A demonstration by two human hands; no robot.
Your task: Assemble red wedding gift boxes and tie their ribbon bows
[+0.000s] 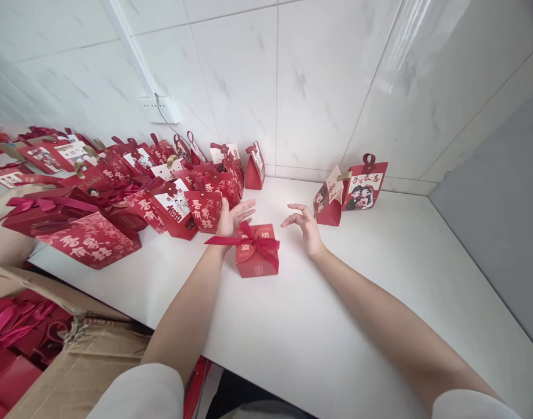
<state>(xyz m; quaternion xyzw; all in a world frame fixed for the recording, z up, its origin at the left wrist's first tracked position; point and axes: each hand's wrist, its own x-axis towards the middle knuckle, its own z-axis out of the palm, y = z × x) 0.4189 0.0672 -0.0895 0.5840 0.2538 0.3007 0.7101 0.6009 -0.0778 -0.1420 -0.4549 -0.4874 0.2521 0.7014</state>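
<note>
A small red gift box point(256, 266) tied with a dark pink ribbon bow stands on the white table in front of me. My left hand point(234, 218) is just behind its left side, fingers stretched out and holding nothing; whether it touches the box I cannot tell. To the right of the box, my right hand point(305, 228) hovers with fingers apart and a little curled, also holding nothing. Behind my right hand, two red and white gift boxes with loop tops stand close together: a slanted one point(329, 203) and one with a cartoon couple point(365, 189).
Many red gift boxes point(205, 209) crowd the table's left side. A small triangular one point(255, 167) stands by the tiled wall. Another person's arm point(9, 201) reaches in at far left. An open cardboard carton point(87, 349) with red boxes sits at lower left. A grey panel point(497, 192) borders the right.
</note>
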